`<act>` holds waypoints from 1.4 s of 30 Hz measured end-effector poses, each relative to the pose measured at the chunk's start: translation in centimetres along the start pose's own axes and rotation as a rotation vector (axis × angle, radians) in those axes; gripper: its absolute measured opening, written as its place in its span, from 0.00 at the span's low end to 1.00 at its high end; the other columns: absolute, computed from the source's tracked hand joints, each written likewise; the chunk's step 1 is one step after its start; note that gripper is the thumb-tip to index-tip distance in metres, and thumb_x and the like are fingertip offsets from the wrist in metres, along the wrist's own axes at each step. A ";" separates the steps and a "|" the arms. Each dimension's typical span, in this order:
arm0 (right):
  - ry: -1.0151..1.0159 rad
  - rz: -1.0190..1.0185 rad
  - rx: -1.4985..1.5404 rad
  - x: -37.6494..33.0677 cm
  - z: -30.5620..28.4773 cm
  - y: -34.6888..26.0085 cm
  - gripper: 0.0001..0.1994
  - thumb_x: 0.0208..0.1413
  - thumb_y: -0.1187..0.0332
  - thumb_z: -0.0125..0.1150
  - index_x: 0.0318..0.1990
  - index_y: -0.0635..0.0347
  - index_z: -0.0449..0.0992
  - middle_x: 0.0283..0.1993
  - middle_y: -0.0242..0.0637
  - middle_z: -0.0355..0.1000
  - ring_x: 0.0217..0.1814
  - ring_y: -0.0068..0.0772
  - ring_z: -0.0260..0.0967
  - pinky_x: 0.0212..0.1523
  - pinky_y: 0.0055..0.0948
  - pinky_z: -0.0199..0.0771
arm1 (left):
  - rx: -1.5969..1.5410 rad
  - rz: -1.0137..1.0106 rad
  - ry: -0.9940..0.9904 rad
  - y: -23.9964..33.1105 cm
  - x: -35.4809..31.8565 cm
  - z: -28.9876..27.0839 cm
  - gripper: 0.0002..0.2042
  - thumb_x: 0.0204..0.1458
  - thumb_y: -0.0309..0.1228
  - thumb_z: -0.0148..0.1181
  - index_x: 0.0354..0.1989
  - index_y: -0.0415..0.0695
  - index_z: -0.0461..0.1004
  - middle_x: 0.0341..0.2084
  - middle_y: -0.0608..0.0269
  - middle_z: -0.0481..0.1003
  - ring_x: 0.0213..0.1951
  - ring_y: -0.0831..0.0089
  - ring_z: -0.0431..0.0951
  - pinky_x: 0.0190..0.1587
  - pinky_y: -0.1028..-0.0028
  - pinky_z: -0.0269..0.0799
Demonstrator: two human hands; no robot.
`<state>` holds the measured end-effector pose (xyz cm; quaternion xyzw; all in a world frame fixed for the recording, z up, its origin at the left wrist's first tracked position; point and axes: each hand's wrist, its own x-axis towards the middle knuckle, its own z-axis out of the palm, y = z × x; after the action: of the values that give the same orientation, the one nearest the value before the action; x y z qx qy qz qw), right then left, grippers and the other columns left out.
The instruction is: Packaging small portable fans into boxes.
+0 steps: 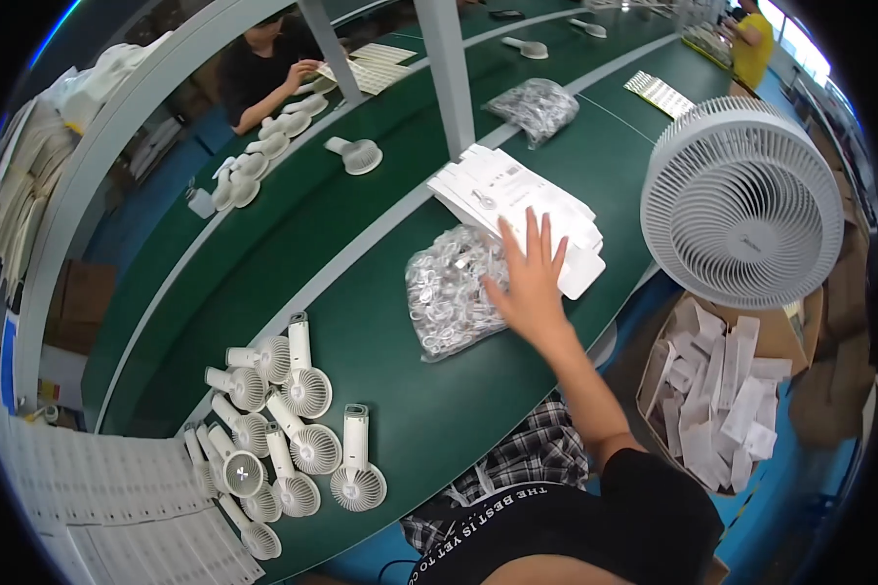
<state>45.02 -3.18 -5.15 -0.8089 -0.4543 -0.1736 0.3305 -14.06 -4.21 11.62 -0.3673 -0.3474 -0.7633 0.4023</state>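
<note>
Spread fingers of the right hand rest flat on a fanned stack of white flat cartons, apparently steadying or picking one; nothing is gripped. Just beside the palm lies a clear bag of coiled white cables on the green counter. Handheld white fans cluster nearer the body. A large desk fan stands to the right. The left hand is out of view.

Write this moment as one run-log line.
right hand: open, fingers spread, on stack of flat white cartons | bag of white cables: beside it | left hand: not in view
</note>
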 end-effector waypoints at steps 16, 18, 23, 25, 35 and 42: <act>-0.149 -0.119 -0.265 -2.3 2.4 7.5 0.25 0.52 0.61 0.58 0.56 0.63 0.66 0.62 0.52 0.61 0.66 0.50 0.56 0.60 0.59 0.55 | -1.239 -0.545 -1.952 33.4 -33.8 3.9 0.17 0.53 0.26 0.55 0.52 0.36 0.66 0.52 0.50 0.64 0.55 0.57 0.67 0.57 0.63 0.62; -0.082 -0.219 -0.141 -2.4 1.5 6.3 0.26 0.52 0.60 0.58 0.58 0.59 0.65 0.64 0.50 0.59 0.68 0.51 0.53 0.64 0.60 0.50 | -1.162 -0.285 -2.049 33.3 -34.7 2.0 0.18 0.52 0.28 0.57 0.51 0.36 0.68 0.51 0.45 0.66 0.55 0.49 0.66 0.58 0.60 0.60; 0.371 -0.010 0.021 -13.3 -4.5 13.2 0.22 0.44 0.75 0.57 0.51 0.58 0.71 0.57 0.45 0.64 0.63 0.48 0.59 0.63 0.52 0.54 | -1.153 0.189 -2.055 33.5 -36.3 -1.2 0.21 0.49 0.31 0.62 0.52 0.39 0.68 0.56 0.46 0.62 0.62 0.47 0.57 0.65 0.48 0.49; 0.443 0.416 -0.189 -19.2 -6.2 18.4 0.20 0.42 0.76 0.58 0.48 0.61 0.71 0.53 0.47 0.64 0.59 0.54 0.58 0.59 0.49 0.56 | -1.139 0.226 -2.064 34.3 -36.2 -1.2 0.22 0.48 0.31 0.63 0.52 0.39 0.68 0.56 0.47 0.61 0.63 0.47 0.57 0.65 0.47 0.49; 0.030 1.311 -0.751 -37.9 -13.5 33.4 0.46 0.37 0.71 0.64 0.68 0.52 0.50 0.70 0.53 0.44 0.72 0.62 0.39 0.64 0.72 0.33 | -1.040 0.321 -2.012 34.5 -36.1 -2.3 0.23 0.48 0.29 0.63 0.53 0.40 0.67 0.55 0.47 0.63 0.61 0.47 0.59 0.64 0.47 0.52; -0.501 1.399 -0.478 -41.7 -18.8 36.4 0.52 0.30 0.66 0.73 0.68 0.44 0.48 0.70 0.42 0.47 0.72 0.57 0.42 0.61 0.77 0.38 | -1.063 0.300 -2.024 34.6 -36.5 -2.3 0.23 0.47 0.27 0.63 0.54 0.41 0.67 0.57 0.49 0.62 0.63 0.48 0.58 0.65 0.51 0.50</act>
<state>54.32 -55.50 -29.57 -0.9717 0.1501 0.1697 0.0676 30.19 -8.07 -12.06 -0.9722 -0.0987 -0.1136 -0.1796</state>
